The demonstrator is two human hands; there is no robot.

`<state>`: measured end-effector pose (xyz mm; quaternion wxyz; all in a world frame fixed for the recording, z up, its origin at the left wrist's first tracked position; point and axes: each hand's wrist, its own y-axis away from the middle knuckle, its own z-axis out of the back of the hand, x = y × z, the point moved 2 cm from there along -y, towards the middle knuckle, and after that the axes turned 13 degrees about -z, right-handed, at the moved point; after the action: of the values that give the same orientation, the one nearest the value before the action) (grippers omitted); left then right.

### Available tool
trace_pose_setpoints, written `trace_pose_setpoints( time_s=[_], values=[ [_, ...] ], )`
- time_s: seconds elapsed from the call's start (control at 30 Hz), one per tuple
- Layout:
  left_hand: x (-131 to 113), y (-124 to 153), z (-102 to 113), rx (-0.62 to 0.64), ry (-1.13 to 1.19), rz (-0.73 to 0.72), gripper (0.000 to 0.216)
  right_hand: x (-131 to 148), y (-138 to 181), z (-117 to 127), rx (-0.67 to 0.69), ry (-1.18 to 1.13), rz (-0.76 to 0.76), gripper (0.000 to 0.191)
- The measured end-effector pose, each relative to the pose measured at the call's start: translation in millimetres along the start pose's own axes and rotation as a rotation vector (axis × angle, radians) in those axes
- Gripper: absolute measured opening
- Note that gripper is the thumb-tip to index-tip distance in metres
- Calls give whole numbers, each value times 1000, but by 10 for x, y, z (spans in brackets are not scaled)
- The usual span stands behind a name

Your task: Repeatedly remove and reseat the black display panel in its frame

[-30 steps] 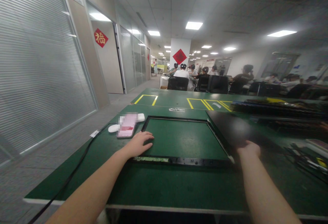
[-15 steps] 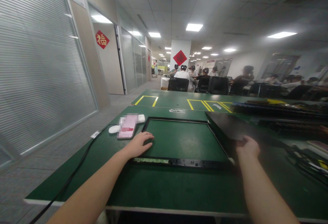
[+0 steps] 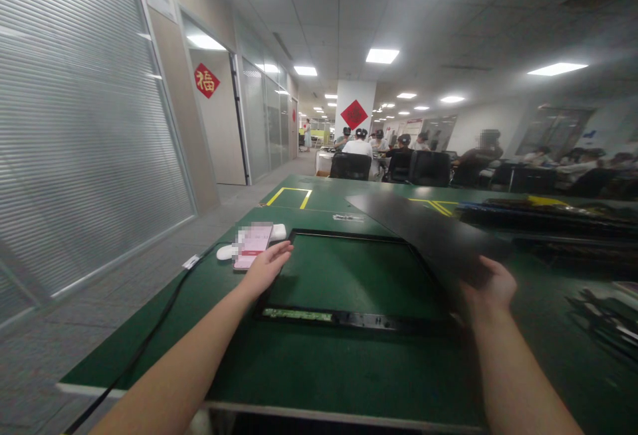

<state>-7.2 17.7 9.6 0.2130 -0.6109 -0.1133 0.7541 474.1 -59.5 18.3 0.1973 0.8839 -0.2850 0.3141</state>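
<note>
Head view: a dark panel (image 3: 428,224), judged separate and unseated, is held tilted above the right of a black frame (image 3: 363,320) by the right hand (image 3: 493,285), closed on its near edge. The frame is laid flat on the green table (image 3: 323,368). Nothing is gripped by the left hand (image 3: 266,269), fingers extended; whether the frame is touched cannot be told.

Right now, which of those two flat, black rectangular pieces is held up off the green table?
The thin solid black sheet, tilted in the right hand; the open-centred black frame lies flat on the green table.
</note>
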Motion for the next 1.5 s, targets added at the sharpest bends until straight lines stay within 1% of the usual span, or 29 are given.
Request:
trace_pose_setpoints(
  time_s=[0.07,0.17,0.23,0.33,0.4,0.47,0.53,0.63,0.7,0.77,0.87,0.9,0.93,1.0,1.07,1.2,1.3,1.5],
  values=[
    [-26,-1,3,-83,188,68,52,-18,0,18,13,-18,-40,20],
    [-101,3,24,-161,394,183,46,-42,-27,51,61,12,-88,20],
    [-169,1,48,-138,502,220,46,-51,-30,62,76,58,-88,18],
    [-254,2,104,-116,642,257,52,-59,-4,58,95,134,-40,13],
    [-290,4,134,-96,706,274,48,-70,17,47,102,173,-16,11],
    [-307,6,151,-101,743,285,40,-88,32,35,79,190,-20,11],
    [-315,8,154,-121,744,285,35,-110,48,16,36,197,-39,13],
    [-338,14,155,-146,712,261,36,-138,101,-42,-4,221,-76,18],
    [-365,20,170,-190,708,241,37,-160,161,-97,8,252,-157,17],
    [-397,23,196,-248,733,222,35,-196,234,-153,53,315,-326,14],
    [-439,20,231,-315,799,203,29,-269,336,-200,108,530,-624,17],
    [-447,18,239,-334,816,204,28,-294,356,-206,127,603,-695,19],
    [-453,17,245,-352,827,204,28,-314,364,-209,141,664,-730,19],
    [-461,13,253,-377,841,187,31,-341,347,-212,165,736,-698,19],
    [-466,10,255,-377,854,154,34,-352,309,-212,180,770,-600,21],
    [-442,6,254,-357,847,119,37,-341,272,-208,166,794,-471,36],
    [-394,4,260,-362,821,117,37,-330,288,-213,129,818,-435,39],
    [-346,4,254,-365,818,105,39,-344,266,-198,75,838,-409,36]
  ],
)
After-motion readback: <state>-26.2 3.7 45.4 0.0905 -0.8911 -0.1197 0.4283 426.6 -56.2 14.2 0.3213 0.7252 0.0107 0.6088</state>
